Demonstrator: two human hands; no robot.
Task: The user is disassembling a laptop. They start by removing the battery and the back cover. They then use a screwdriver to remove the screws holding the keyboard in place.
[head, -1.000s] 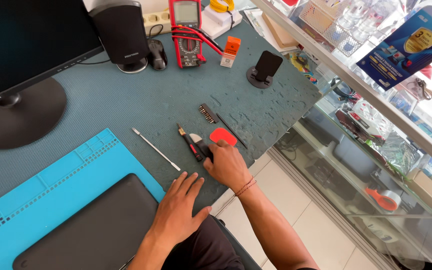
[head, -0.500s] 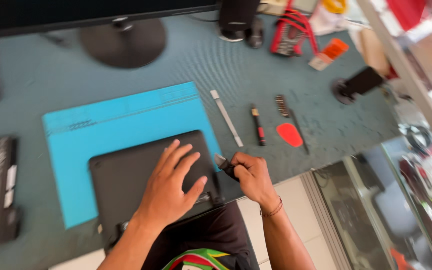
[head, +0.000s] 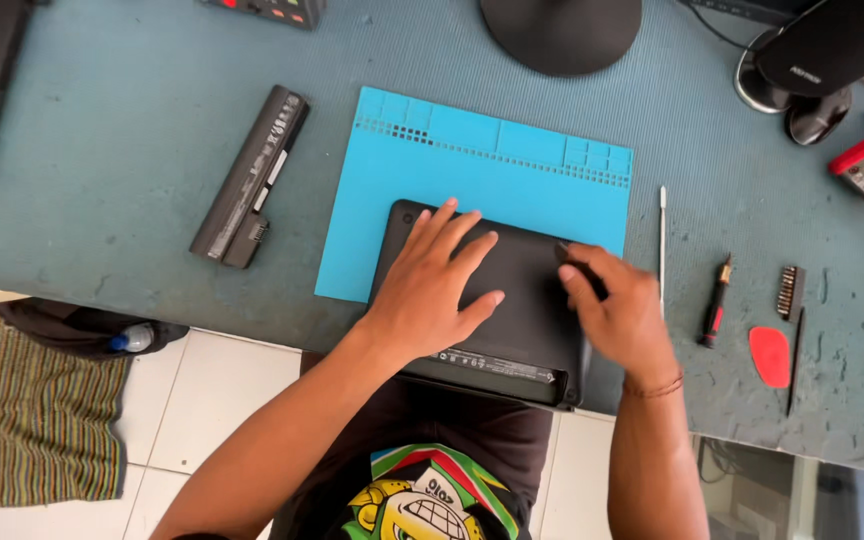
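Black laptop (head: 512, 330) at lower centre on blue mat (head: 492, 160), left hand (head: 432, 285) spread flat on it, right hand (head: 617, 310) at its right edge, grip unclear, battery (head: 250, 175) on bench (head: 102, 200) upper left.

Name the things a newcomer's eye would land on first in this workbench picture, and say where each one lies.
The bright blue mat at mid-table stands out first, with a black laptop lying on its near edge. The left hand rests flat on the laptop, the right hand at its right side. A long black battery lies left of the mat.
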